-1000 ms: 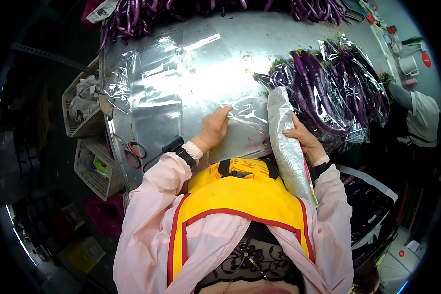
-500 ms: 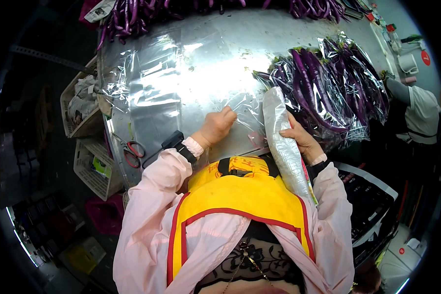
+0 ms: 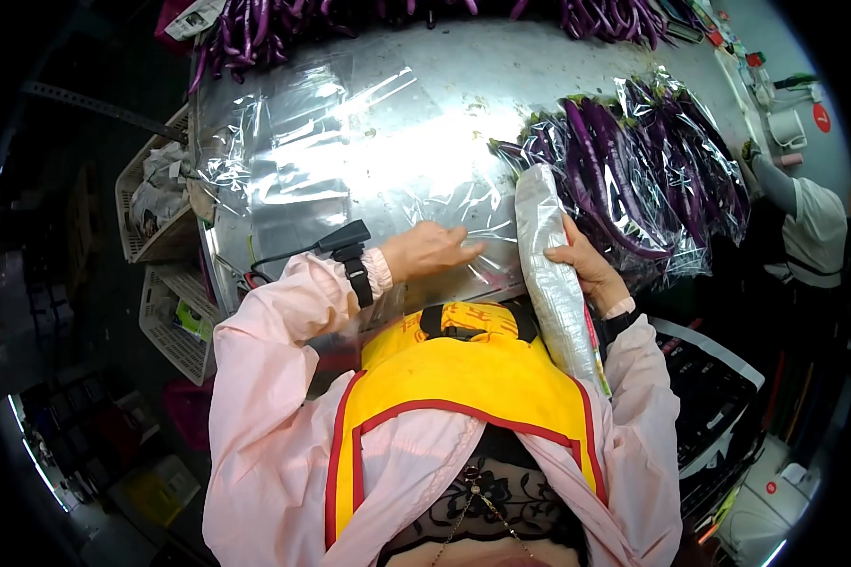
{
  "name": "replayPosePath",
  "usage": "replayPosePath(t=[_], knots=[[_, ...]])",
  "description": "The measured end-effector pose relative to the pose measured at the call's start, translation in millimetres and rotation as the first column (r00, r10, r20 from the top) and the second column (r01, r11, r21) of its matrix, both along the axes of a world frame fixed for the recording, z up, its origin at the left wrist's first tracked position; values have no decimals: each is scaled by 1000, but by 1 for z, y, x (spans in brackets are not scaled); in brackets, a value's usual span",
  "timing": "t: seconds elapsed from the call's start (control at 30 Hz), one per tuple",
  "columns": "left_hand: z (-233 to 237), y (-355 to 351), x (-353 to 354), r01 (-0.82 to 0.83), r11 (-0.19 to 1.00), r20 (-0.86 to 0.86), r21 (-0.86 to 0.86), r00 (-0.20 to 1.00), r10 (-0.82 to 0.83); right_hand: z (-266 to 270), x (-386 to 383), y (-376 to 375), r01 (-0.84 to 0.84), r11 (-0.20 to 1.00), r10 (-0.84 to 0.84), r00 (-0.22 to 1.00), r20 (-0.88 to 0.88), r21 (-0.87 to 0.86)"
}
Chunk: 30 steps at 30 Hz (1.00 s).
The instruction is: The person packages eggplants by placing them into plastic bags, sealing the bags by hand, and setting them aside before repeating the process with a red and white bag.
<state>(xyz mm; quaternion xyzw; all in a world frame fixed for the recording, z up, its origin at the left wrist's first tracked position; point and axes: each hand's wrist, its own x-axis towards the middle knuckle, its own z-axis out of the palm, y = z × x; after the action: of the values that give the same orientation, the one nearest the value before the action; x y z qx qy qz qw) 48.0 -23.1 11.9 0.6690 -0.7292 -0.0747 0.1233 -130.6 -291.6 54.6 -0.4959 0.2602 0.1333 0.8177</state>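
Observation:
My right hand [image 3: 592,268] grips a long silvery packet [image 3: 544,236] with a printed red-and-green edge, holding it upright against the yellow apron [image 3: 473,359]. Low over the metal table, my left hand [image 3: 429,251] has its fingers loosely apart, pointing right, beside crinkled clear plastic film [image 3: 492,231]. Whether the fingertips touch that film is hard to make out. Just right of the packet lie purple eggplants [image 3: 605,180] bundled in clear plastic.
Loose eggplants [image 3: 255,38] line the table's far edge. Clear bags [image 3: 298,161] lie flat on the left of the metal table [image 3: 388,113]. White crates [image 3: 175,326] stand on the left. Another person [image 3: 813,222] is at the right.
My left hand has loosened from a closed pinch, and its fingers now reach right. My left forearm now covers most of the scissors. The packet has shifted slightly right.

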Motion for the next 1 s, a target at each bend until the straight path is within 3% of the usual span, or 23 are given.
replayPosePath(t=[0.13, 0.33, 0.4, 0.43, 0.5, 0.53, 0.6, 0.63, 0.7, 0.83, 0.9, 0.93, 1.0], knots=[[21, 6, -8, 82, 995, 67, 60, 994, -86, -1, 0, -1, -11, 1000, 11, 1000, 5, 6], [-12, 8, -14, 2, 999, 68, 32, 998, -4, 1, 4, 1, -34, 999, 34, 999, 10, -2], [3, 6, -15, -159, 986, 15, 55, 987, 159, 3, 5, 1, -35, 999, 34, 998, 47, 4], [11, 6, -18, -161, 985, 18, 56, 987, 160, 5, 5, 2, -36, 999, 36, 998, 50, 5], [43, 1, -28, -408, 875, -114, 260, 887, 448, 11, 6, 5, -29, 998, 32, 998, 52, -58], [50, -4, -27, -414, 872, -112, 261, 884, 453, 16, 7, 7, -35, 998, 38, 998, 54, -56], [57, -15, -25, -536, 728, -226, 428, 716, 660, 27, 9, 12, -59, 991, 62, 998, 25, -122], [53, -18, -26, -539, 726, -226, 427, 714, 662, 30, 11, 14, -61, 991, 65, 998, 26, -123], [32, -20, -31, -653, 631, -247, 418, 587, 771, 33, 12, 19, -73, 970, 84, 996, 37, -230], [5, -14, -45, -747, 609, -236, 267, 562, 793, 38, 10, 21, -87, 965, 101, 994, 47, -248], [6, -14, -46, -810, 581, -400, 80, 507, 763, 41, 7, 19, -70, 945, 83, 996, 27, -320], [7, -14, -45, -811, 580, -401, 79, 507, 763, 44, 3, 20, -71, 944, 84, 996, 27, -321], [16, -14, -44, -819, 574, -480, 17, 496, 723, 59, -1, 28, -81, 850, 202, 963, 179, -521]])
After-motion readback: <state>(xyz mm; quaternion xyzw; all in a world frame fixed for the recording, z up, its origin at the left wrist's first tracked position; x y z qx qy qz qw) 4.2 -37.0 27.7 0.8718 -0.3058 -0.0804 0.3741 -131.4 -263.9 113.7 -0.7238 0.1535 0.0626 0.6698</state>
